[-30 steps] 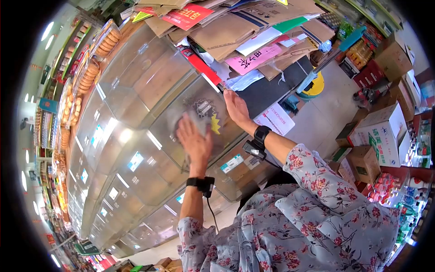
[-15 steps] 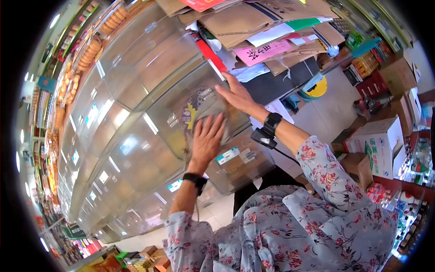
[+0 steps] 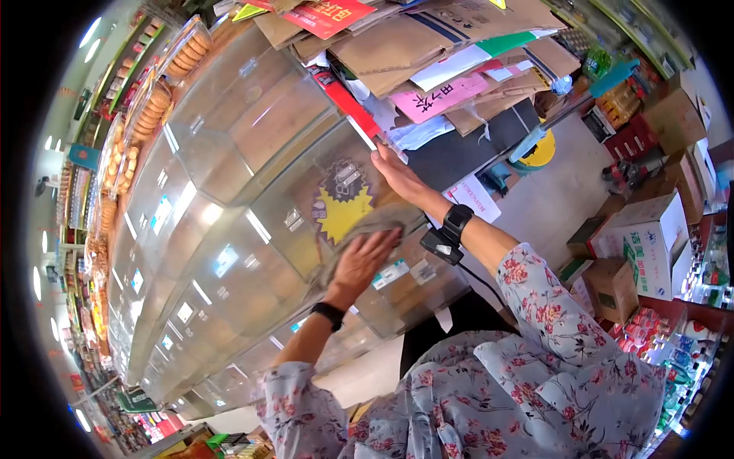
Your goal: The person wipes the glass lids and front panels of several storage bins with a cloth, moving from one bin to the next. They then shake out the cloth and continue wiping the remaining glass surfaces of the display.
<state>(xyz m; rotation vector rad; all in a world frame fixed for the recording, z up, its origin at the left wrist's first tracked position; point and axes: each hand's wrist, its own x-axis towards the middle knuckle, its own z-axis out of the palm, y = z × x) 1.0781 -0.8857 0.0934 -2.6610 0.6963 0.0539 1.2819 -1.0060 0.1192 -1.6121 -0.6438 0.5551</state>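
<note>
A grey cloth (image 3: pixel 373 223) lies bunched against a clear plastic bin lid (image 3: pixel 294 187). My left hand (image 3: pixel 362 264) presses on the cloth, its fingers stretched over it and slightly blurred. Just above the cloth, a yellow starburst sticker (image 3: pixel 342 214) shows on the lid. My right hand (image 3: pixel 401 177) rests at the lid's upper right edge with its fingers extended, beside a red strip (image 3: pixel 352 105), and holds nothing that I can see.
Flattened cardboard (image 3: pixel 382 57) and a pink sign (image 3: pixel 437 98) are piled beyond the bins. More clear bins (image 3: pixel 222 153) stretch left toward packs of round biscuits (image 3: pixel 187 55). At the right stand cartons (image 3: pixel 646 245) and a yellow round object (image 3: pixel 539 149).
My left hand and the cloth have moved right and slightly down across the lid, uncovering more of the yellow sticker. My right hand has shifted slightly down.
</note>
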